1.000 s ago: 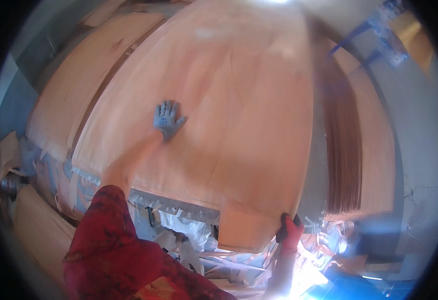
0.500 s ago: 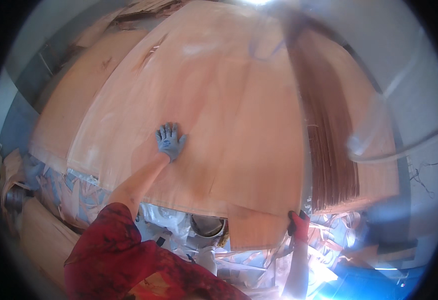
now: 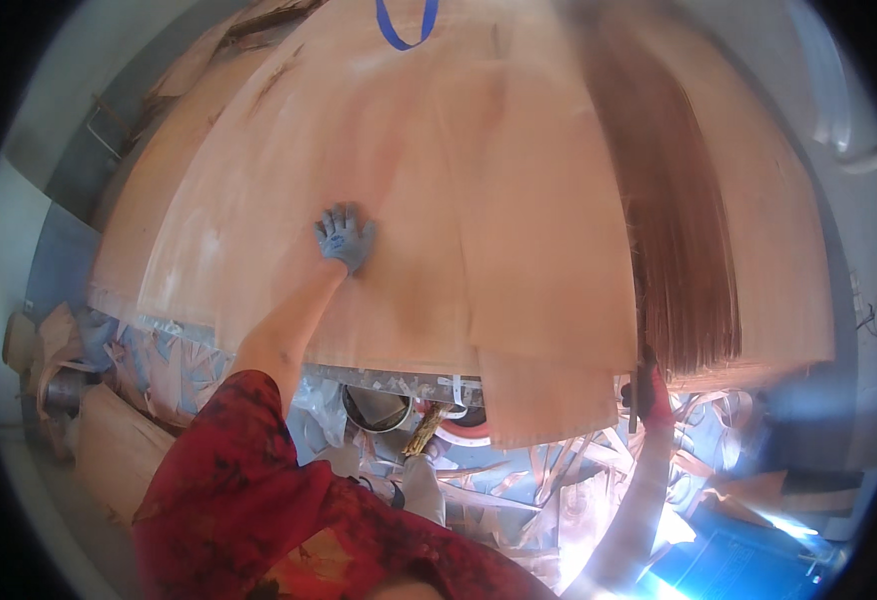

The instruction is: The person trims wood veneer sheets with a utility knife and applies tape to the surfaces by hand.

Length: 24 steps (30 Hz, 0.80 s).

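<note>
A large pale-brown wood veneer sheet [image 3: 399, 290] covers the worktable. My left hand [image 3: 346, 238], in a grey glove, lies flat on it with fingers spread. At the sheet's right front corner is my right hand [image 3: 655, 398], in a red and dark glove, its fingers closed. A thin dark upright strip [image 3: 634, 400] shows right beside those fingers; what they grip cannot be made out. A narrower veneer piece [image 3: 539, 400] hangs past the front edge, left of my right hand. Right of the sheet stands a stack of veneer with dark layered edges [image 3: 679, 250].
Veneer scraps [image 3: 589, 470] litter the floor below the table's front edge [image 3: 389, 378]. A round container [image 3: 379, 408] sits under that edge. A blue object [image 3: 739, 560] lies at lower right. A blue loop [image 3: 407, 30] hangs into view at the top.
My right hand has shifted a little right and up along the sheet's corner. The overhanging piece appears farther right and higher. My left hand stays flat; the view has shifted, and the blue loop is sharper.
</note>
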Each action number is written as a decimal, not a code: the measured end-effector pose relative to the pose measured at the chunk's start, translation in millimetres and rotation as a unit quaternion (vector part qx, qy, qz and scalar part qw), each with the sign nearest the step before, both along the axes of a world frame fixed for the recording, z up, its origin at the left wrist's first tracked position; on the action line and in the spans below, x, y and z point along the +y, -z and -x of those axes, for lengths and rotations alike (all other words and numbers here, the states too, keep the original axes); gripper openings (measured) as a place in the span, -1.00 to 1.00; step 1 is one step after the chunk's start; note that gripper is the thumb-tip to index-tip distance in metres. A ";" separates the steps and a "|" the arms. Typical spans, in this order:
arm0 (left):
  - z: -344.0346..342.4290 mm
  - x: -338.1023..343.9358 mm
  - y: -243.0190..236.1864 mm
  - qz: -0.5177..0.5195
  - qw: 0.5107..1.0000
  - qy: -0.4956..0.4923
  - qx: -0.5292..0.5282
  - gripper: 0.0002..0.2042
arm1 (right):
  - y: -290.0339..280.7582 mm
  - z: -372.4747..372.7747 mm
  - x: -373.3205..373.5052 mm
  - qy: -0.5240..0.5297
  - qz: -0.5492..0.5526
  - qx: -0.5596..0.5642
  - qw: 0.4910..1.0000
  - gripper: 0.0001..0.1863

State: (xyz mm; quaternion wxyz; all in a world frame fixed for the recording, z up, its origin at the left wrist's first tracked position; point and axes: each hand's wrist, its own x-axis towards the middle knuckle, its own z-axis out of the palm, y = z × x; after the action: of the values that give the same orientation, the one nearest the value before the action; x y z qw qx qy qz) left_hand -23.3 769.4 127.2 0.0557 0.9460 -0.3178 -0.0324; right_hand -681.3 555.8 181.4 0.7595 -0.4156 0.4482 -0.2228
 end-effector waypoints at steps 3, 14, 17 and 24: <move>-7.0 7.8 1.1 0.000 1.000 -0.007 0.001 -0.22 | -12.5 3.5 23.2 0.021 0.185 0.128 0.974 -0.01; -10.3 10.5 7.8 -0.009 1.000 -0.007 0.001 -0.18 | -42.8 52.6 102.5 0.148 0.257 0.331 0.896 -0.64; -4.7 1.1 7.8 -0.015 1.000 0.009 0.004 -0.18 | -44.9 86.5 125.0 0.155 0.195 0.202 0.947 -0.67; -6.3 -3.6 -1.5 -0.029 0.999 0.011 0.024 -0.18 | -22.6 122.8 127.7 0.062 0.185 0.082 0.977 -0.66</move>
State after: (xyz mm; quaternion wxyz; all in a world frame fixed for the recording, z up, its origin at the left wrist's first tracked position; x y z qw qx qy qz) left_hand -17.0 765.8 128.7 0.0356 0.9427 -0.3253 -0.0644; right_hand -804.1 683.5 204.0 0.6147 -0.5377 0.4845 -0.3135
